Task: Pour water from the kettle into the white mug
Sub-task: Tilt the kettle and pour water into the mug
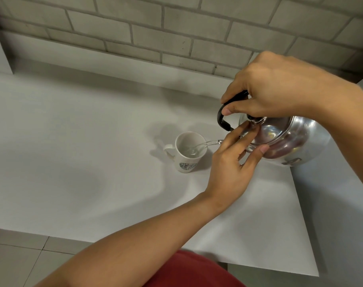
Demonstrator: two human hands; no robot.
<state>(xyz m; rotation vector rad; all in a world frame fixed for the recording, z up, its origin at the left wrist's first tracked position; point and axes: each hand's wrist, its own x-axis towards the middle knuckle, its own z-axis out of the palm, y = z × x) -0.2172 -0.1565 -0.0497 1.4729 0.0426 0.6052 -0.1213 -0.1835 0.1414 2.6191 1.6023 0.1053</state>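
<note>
Steel kettle (288,141) hangs tipped toward the left, carried by the right hand (277,90), whose fingers are curled tight round the black handle (224,119). Just below it the left hand (232,164) is spread half open, fingertips (252,128) pressed against the lid (265,134) and thumb on the rim, gripping nothing but apparently keeping the lid seated. To the left of both hands, a little lower, the white mug (188,152) stands upright on the pale table (73,141), its handle turned away from the kettle. A thin stream of water (205,144) arcs from the spout side into the mug. The kettle's tilt runs along that line, so the pour probably turns on the right wrist; the left hand is nearer the mug. The water looks shallow.
</note>
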